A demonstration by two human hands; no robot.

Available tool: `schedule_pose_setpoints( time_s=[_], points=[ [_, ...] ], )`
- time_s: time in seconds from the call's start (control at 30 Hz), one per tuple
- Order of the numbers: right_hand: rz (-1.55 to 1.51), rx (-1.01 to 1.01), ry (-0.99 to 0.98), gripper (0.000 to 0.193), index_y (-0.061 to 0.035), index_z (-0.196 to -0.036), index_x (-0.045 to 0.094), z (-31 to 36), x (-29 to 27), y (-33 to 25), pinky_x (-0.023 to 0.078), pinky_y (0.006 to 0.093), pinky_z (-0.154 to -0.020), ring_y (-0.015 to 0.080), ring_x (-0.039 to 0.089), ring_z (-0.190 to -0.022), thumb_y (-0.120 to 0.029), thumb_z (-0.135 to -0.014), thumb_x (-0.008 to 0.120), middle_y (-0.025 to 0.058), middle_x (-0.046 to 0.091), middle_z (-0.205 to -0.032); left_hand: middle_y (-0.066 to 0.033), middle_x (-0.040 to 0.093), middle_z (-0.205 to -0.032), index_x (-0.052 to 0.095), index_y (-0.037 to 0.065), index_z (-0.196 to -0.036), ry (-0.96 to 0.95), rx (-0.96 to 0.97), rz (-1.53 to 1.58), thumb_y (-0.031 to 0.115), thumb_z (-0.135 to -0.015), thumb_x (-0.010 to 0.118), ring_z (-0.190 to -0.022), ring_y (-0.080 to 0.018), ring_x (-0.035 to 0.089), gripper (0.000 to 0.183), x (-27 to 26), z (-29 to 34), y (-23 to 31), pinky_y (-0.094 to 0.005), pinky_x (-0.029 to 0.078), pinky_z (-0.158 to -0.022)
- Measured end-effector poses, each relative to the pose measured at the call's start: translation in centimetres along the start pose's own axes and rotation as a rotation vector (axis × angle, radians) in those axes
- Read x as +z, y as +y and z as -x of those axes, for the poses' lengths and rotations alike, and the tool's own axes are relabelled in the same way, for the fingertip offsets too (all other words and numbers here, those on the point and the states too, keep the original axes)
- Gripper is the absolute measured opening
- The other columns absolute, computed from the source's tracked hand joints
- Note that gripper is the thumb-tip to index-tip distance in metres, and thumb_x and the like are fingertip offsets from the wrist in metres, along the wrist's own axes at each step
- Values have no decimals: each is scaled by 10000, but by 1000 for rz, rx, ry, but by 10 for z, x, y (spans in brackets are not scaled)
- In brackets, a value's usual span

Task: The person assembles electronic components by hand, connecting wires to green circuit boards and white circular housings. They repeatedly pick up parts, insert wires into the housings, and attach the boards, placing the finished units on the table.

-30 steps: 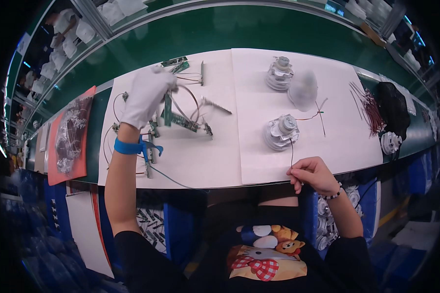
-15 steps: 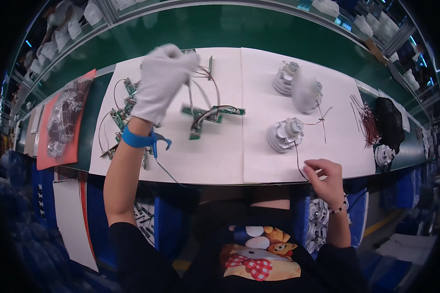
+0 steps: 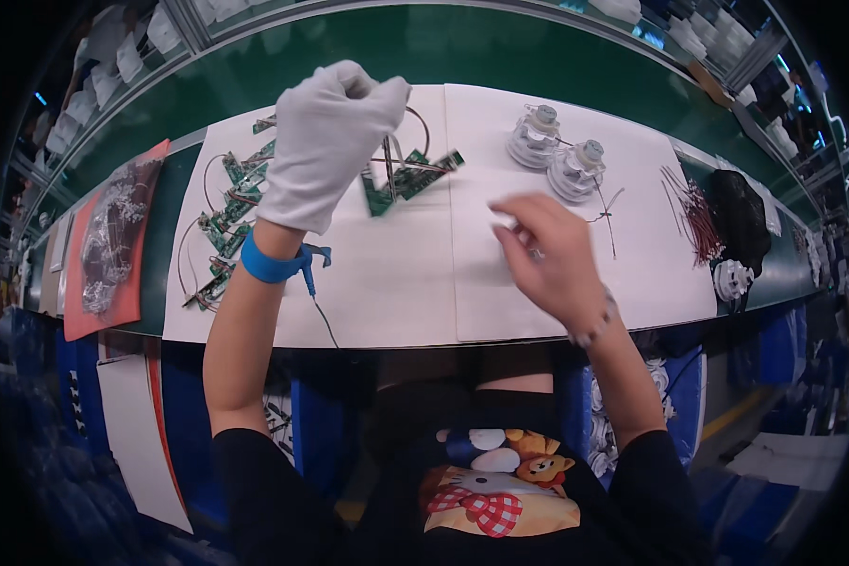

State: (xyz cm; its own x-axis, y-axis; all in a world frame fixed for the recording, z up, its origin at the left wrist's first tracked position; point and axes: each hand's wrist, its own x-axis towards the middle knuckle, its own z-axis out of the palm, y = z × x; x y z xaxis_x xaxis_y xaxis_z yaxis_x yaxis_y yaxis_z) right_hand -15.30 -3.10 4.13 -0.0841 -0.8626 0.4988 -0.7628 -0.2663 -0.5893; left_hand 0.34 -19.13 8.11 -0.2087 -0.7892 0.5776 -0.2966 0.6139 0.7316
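Observation:
My left hand [image 3: 335, 141], in a white glove with a blue wrist strap [image 3: 272, 262], is closed on the wires of a small bunch of green circuit boards [image 3: 411, 179]. They hang under and to the right of the fist, slightly blurred. My bare right hand [image 3: 557, 255] is over the right-hand white sheet, thumb and fingers curled. A bit of something greyish shows between them; the rest is hidden. Beyond that hand stand two white round motor-like units [image 3: 534, 137], [image 3: 575, 170], with thin wires [image 3: 607, 217] beside the nearer one.
More wired circuit boards [image 3: 224, 226] lie on the left of the white sheet [image 3: 387, 292]. An orange sheet with a clear bag of small parts [image 3: 118, 236] is further left. At right are red-brown wires [image 3: 700, 226], a black bag [image 3: 740, 222] and another white unit [image 3: 732, 280].
My right hand has moved up and left over the spot where the third white unit stood, and that unit is out of sight. My left hand has shifted slightly up and right with the boards.

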Motion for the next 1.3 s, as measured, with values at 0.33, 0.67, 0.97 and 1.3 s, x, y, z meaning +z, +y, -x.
schedule_pose_setpoints(
  time_s=[0.33,0.67,0.97,1.3],
  points=[
    [3,116,-34,109,-4,-792,651,-35,72,24,476,298,-549,215,594,-546,-80,-716,632,123,634,-694,-68,463,-492,470,-9,-546,-74,-26,-133,221,-703,603,-481,-129,431,308,-7,-7,16,-267,386,-482],
    [-273,123,58,80,9,-765,658,-24,45,5,449,242,-513,143,573,-513,-55,-725,630,100,628,-647,-142,504,-530,495,-7,-574,-137,125,-309,203,-733,584,-458,-245,492,278,-4,7,10,-313,416,-488],
    [-323,97,103,83,10,-784,661,-11,35,6,416,233,-472,135,540,-483,-34,-719,633,95,612,-623,-27,504,-532,498,2,-590,-282,-272,-178,234,-751,603,-485,-89,473,301,-7,7,-12,-243,404,-484],
    [-111,-125,176,33,-18,-726,641,-5,40,9,427,270,-475,196,551,-505,-11,-694,638,84,584,-595,-26,512,-567,517,19,-617,-461,-421,-157,246,-730,555,-505,-91,475,257,-3,4,-18,-238,389,-468]
  ],
)
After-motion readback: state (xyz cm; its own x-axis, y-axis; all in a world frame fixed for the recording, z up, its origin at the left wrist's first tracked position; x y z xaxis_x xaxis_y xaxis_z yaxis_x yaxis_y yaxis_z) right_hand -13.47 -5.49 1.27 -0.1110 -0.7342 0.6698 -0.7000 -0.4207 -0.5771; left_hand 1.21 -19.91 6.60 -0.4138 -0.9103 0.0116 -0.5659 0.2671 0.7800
